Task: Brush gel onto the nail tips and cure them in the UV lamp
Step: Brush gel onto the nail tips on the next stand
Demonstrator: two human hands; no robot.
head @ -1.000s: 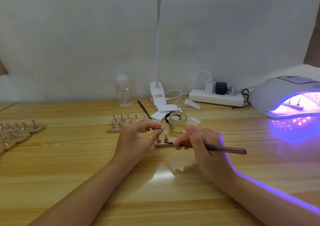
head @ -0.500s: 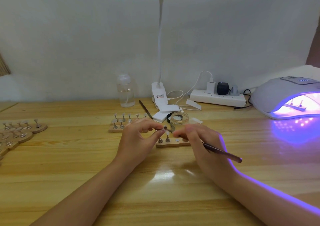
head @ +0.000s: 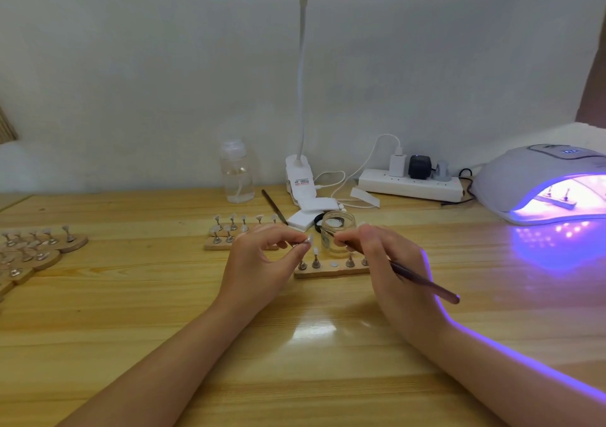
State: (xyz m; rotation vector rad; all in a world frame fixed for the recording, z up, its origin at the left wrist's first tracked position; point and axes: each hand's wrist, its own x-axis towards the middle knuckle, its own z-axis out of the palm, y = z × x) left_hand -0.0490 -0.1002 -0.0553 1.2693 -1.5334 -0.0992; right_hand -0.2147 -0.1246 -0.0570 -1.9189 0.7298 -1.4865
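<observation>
Your left hand [head: 259,262] is pinching a small pale nail tip [head: 309,239] on its metal stand above the wooden strip holder [head: 331,271]. Your right hand [head: 387,256] is gripping the slim brown-handled gel brush [head: 423,282], risking a knock to the clear glass jar [head: 337,233] close behind.

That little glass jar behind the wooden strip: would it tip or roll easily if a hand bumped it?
The glass jar looks squat and wide, standing upright on the flat table, so it would probably slide rather than tip. Its lid seems to be off, so a hard knock might spill whatever is inside. On its side, its round wall would likely roll.
</observation>
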